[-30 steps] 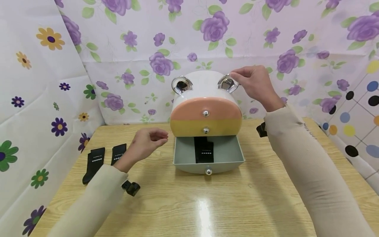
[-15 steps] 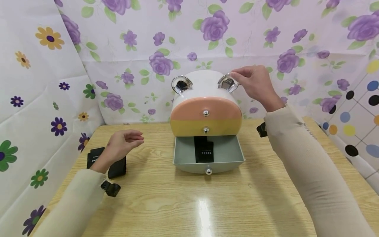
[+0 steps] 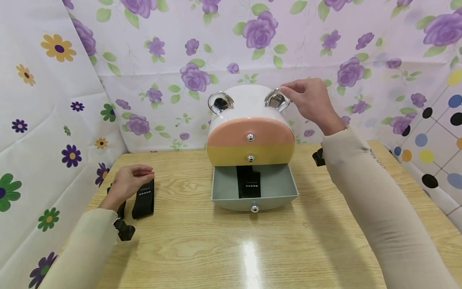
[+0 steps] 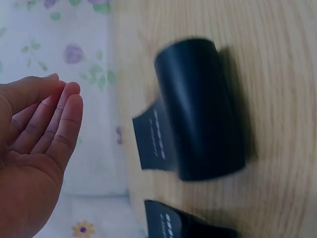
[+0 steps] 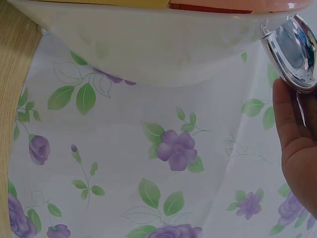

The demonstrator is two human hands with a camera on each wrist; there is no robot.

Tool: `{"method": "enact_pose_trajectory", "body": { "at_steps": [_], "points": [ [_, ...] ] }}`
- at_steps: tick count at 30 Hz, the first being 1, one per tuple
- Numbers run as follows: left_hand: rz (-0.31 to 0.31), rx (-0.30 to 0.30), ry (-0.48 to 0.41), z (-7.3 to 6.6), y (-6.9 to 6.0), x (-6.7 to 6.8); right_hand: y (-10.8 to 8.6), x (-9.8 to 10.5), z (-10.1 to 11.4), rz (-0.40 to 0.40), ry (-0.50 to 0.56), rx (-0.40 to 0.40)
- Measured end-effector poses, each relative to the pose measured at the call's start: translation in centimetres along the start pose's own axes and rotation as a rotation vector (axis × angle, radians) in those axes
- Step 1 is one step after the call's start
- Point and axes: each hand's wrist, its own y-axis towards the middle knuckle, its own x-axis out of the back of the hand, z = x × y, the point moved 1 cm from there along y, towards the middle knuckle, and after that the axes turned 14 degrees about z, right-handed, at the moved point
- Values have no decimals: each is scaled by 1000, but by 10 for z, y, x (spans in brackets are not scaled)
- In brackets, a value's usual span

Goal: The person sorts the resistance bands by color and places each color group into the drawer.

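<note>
My left hand (image 3: 127, 185) hovers over two folded black socks at the table's left, its fingers loosely bent with nothing between them. The nearer-to-middle sock (image 3: 144, 200) shows white dots and lettering; the other sock (image 3: 122, 209) is partly hidden behind the hand. In the left wrist view the folded sock (image 4: 203, 109) lies apart from the left hand (image 4: 42, 129). My right hand (image 3: 311, 100) pinches the rim of a chrome ear (image 3: 277, 100) on a white drawer box (image 3: 249, 98). Its grey-green bottom drawer (image 3: 278, 182) is pulled out, with a black sock (image 3: 249, 186) lying inside.
Above the open drawer are a yellow drawer (image 3: 231, 155) and an orange drawer (image 3: 231, 134), both closed, with round silver knobs. A second chrome ear (image 3: 221, 103) sits on the left. Flowered cloth (image 3: 162, 80) hangs behind the wooden table (image 3: 202, 249).
My left hand has moved left, away from the drawer to above the socks. The right hand has stayed at the chrome ear, and the drawer has not moved.
</note>
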Motion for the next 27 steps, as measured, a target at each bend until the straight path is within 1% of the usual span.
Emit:
{"method": "enact_pose_trajectory", "body": {
  "at_steps": [3,11,20,27],
  "points": [
    [-20,8,1,8,1,3,0,1,0,-2,-2,-3],
    [-54,58,1,25,4,5,1,1,0,1,15,-1],
    [-36,145,10,41,11,6,1,2,0,-7,20,-4],
    [-39,202,30,52,10,7,1,1,-2,-3,13,-2]
  ]
}}
